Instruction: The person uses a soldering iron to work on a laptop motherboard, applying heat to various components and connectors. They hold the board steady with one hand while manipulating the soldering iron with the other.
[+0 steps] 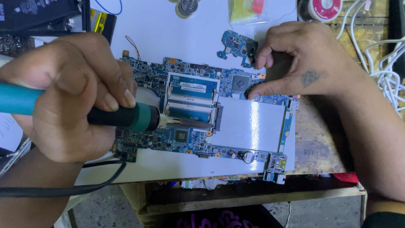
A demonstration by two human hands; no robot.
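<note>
My left hand (71, 93) grips a soldering iron (135, 117) with a teal and black handle. Its metal tip lies low over a blue laptop circuit board (185, 135), just left of the board's large white cut-out. My right hand (299, 63) rests on the board's upper right edge, with thumb and forefinger pinched around a small dark round part near a square chip (241, 82). The board lies flat on a white sheet (168, 33).
A smaller blue circuit board (236, 44) lies above the big one. A solder spool (325, 7) and white cables (388, 67) are at the top right. The iron's black cord (63, 190) trails lower left. The wooden bench edge (253, 194) runs below.
</note>
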